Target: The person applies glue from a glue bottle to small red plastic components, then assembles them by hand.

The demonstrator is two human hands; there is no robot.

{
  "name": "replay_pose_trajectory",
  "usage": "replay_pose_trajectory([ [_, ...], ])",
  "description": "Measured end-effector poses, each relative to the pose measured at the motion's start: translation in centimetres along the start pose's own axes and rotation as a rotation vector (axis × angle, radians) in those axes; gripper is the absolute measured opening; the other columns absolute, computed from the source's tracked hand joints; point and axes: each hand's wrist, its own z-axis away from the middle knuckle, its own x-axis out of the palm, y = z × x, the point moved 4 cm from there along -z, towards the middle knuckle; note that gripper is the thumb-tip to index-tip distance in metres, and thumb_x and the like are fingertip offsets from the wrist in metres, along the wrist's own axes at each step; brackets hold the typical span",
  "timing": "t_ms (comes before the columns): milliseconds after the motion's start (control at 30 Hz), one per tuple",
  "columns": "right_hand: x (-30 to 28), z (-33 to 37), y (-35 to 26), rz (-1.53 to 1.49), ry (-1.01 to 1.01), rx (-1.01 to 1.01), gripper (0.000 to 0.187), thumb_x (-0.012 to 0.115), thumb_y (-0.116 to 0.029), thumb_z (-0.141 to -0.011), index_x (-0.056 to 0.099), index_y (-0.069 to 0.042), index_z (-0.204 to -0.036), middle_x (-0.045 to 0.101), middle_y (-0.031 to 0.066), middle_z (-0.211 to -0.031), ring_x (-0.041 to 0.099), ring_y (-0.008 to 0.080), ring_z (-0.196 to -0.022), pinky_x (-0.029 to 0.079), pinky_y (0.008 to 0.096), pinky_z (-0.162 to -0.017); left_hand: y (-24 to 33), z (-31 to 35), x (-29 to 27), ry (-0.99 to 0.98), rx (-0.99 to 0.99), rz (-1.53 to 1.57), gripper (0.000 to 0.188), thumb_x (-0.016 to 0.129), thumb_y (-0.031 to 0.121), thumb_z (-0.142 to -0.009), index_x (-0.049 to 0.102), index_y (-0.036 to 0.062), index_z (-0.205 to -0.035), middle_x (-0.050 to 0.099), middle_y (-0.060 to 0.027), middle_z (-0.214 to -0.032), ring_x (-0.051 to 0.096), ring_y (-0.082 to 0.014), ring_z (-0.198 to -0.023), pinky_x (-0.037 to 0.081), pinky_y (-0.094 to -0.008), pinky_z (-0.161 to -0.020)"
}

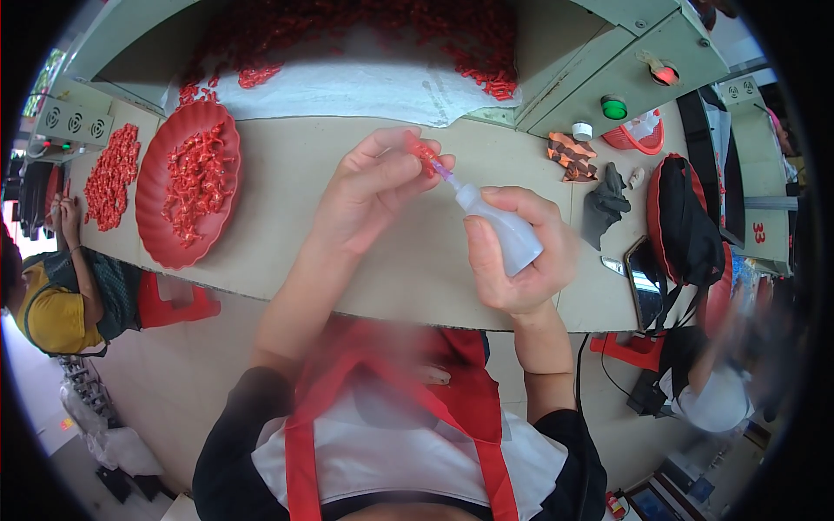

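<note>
My left hand point(365, 187) pinches a small glossy red piece point(423, 153) between thumb and fingers, above the middle of the table. My right hand point(547, 260) is wrapped round a whitish squeeze bottle point(511, 236), tilted up to the left. The bottle's thin purplish nozzle point(441, 168) meets or nearly meets the red piece; the fingers partly hide this spot. To the left, a scalloped red tray point(161, 234) holds a heap of similar small red pieces point(195, 182).
A pale green machine point(599, 78) with a lit green button stands behind the table, red pieces heaped on its white cloth point(347, 91). More pieces point(113, 178) lie far left. At right are a dark cloth point(606, 204), phone point(645, 282) and black-red bag point(682, 217). People sit on both sides.
</note>
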Motion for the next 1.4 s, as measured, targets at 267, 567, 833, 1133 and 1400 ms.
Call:
replay_pose_trajectory([
  [267,-0.1,0.0,0.2,0.01,0.02,0.004,0.026,0.071,-0.002,-0.065,0.059,0.003,-0.088,0.064,0.0119,-0.076,0.062,0.0207,-0.058,0.048,0.0247,-0.052,-0.2,0.0,0.1,0.016,-0.004,-0.02,0.022,0.058,0.002,-0.084,0.06,0.0074,-0.105,0.062,-0.0095,-0.102,0.059,-0.0251,-0.102,0.049,-0.0329,-0.089],
  [567,-0.7,-0.4,2.4,-0.111,-0.078,0.3,0.03,0.064,-0.008,-0.079,0.056,0.007,-0.104,0.062,0.0074,-0.076,0.056,0.0093,-0.056,0.042,0.0187,-0.052,0.9,-0.4,-0.8,0.05,0.05,0.055,0.022,0.057,0.004,-0.086,0.057,0.0035,-0.108,0.061,-0.011,-0.101,0.058,-0.0248,-0.103,0.049,-0.0298,-0.089],
  [833,3.1,0.5,10.3,-0.499,-0.148,0.896,0.026,0.063,-0.006,-0.078,0.055,0.003,-0.101,0.061,0.0095,-0.08,0.06,0.0159,-0.063,0.051,0.0268,-0.061,4.7,-0.7,-3.8,0.181,0.227,0.405,0.019,0.056,0.006,-0.087,0.053,-0.0007,-0.105,0.056,-0.0131,-0.103,0.056,-0.0238,-0.105,0.05,-0.0271,-0.091],
  [1133,7.1,-7.6,13.8,0.753,-0.256,0.228,0.021,0.059,-0.007,-0.071,0.065,-0.006,-0.092,0.064,0.0194,-0.08,0.063,0.0346,-0.075,0.05,0.0414,-0.069,5.0,-0.3,-3.7,0.16,0.234,0.449,0.018,0.06,0.005,-0.084,0.056,-0.0002,-0.101,0.059,-0.0109,-0.096,0.058,-0.0227,-0.101,0.049,-0.0268,-0.092],
  [1400,7.5,-9.0,15.1,1.043,-0.466,0.265,0.021,0.061,-0.014,-0.073,0.067,-0.008,-0.092,0.064,0.0184,-0.081,0.063,0.0367,-0.081,0.051,0.0433,-0.072,4.4,-0.4,-3.3,0.163,0.221,0.408,0.026,0.061,0.005,-0.084,0.052,0.0004,-0.107,0.059,-0.0102,-0.096,0.059,-0.022,-0.099,0.05,-0.026,-0.088],
])
